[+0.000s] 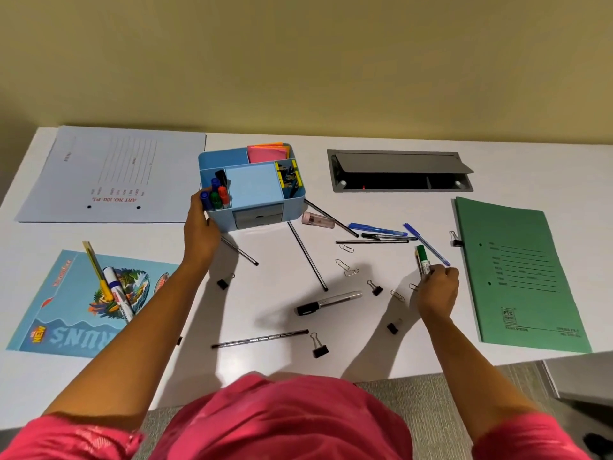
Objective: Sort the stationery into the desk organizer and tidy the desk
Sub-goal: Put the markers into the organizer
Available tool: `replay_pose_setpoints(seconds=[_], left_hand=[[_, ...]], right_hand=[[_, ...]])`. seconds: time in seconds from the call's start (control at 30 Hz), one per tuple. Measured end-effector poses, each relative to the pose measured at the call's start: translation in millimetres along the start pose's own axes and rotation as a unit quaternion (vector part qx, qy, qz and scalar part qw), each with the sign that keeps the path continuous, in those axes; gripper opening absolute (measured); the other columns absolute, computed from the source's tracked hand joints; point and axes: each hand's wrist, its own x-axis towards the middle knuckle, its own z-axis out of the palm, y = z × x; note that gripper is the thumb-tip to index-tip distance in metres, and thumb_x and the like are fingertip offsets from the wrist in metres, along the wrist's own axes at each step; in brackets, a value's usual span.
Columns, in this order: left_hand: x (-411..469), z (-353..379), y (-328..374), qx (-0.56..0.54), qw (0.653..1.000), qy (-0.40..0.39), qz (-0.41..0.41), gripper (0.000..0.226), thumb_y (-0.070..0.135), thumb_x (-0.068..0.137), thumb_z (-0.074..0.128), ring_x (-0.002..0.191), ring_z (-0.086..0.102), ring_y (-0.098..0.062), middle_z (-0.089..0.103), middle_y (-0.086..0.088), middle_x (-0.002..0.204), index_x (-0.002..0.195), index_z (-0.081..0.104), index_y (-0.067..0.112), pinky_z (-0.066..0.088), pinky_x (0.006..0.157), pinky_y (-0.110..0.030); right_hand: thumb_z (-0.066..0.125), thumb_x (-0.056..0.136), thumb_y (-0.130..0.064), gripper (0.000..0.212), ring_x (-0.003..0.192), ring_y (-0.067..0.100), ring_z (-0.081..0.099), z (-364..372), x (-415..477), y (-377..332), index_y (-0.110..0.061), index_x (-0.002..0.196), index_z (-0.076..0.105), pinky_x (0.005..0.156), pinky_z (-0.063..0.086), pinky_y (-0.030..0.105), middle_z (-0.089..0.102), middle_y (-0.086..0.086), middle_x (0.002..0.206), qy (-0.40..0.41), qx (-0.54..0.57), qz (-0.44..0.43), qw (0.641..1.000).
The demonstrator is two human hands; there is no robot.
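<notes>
A light blue desk organizer (255, 212) stands at the middle back of the white desk, with several markers in its left front slot, pink sticky notes and yellow binder clips inside. My left hand (200, 227) grips its left front corner. My right hand (438, 290) holds a green-capped marker (423, 260) just above the desk, right of centre. Loose pencils, blue pens (376, 229), a black marker (326, 302), a pink eraser (317, 220), paper clips and black binder clips (319, 347) lie scattered between the hands.
A green folder (520, 277) lies at the right, a pale blue folder (109, 174) at the back left, and a picture booklet (66, 313) with a marker and a yellow cutter at the front left. An open grey cable tray (401, 172) sits in the desk behind.
</notes>
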Motion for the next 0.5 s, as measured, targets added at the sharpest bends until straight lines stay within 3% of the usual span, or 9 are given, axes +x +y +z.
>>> replay_pose_setpoints(seconds=[0.07,0.23,0.37,0.5], left_hand=[[-1.7,-0.1,-0.9,-0.009,1.0,-0.002,-0.004,0.052,-0.007,0.095,0.039,0.121,0.041,-0.01,0.041,-0.007,0.145,0.142,0.03,0.014,0.038,0.078,-0.004],[3.4,-6.5,-3.6,-0.002,1.0,-0.011,0.006,0.054,-0.006,0.095,0.043,0.134,0.039,-0.022,0.041,-0.006,0.146,0.142,0.032,0.018,0.038,0.094,-0.021],[7.7,-11.5,-6.5,-0.016,1.0,-0.014,0.019,0.054,-0.001,0.092,0.052,0.13,0.044,-0.022,0.044,-0.006,0.143,0.14,0.037,0.018,0.042,0.101,-0.032],[8.3,-11.3,-4.8,-0.042,0.999,0.0,0.02,0.053,-0.004,0.09,0.055,0.13,0.045,-0.023,0.04,-0.009,0.142,0.138,0.04,0.014,0.042,0.097,-0.023]], right_hand=[[0.058,0.088,0.002,0.029,0.102,0.038,0.055,-0.1,-1.7,-5.0,0.007,0.116,0.056,0.088,0.049,0.044,0.052,0.025,0.116,-0.012,-0.014,-0.018,1.0],[0.06,0.086,-0.002,0.019,0.087,0.039,0.06,1.8,-1.8,-19.9,0.006,0.103,0.059,0.076,0.054,0.048,0.063,0.025,0.099,-0.016,-0.024,-0.038,0.999],[0.057,0.086,0.0,0.023,0.09,0.033,0.058,1.9,-14.0,-54.8,-0.003,0.109,0.056,0.078,0.053,0.048,0.062,0.017,0.102,0.006,0.097,-0.081,0.992],[0.049,0.093,-0.01,0.035,0.102,0.025,0.056,2.6,-46.2,-113.2,-0.013,0.127,0.042,0.086,0.053,0.042,0.054,0.011,0.115,-0.032,0.238,-0.168,0.956]])
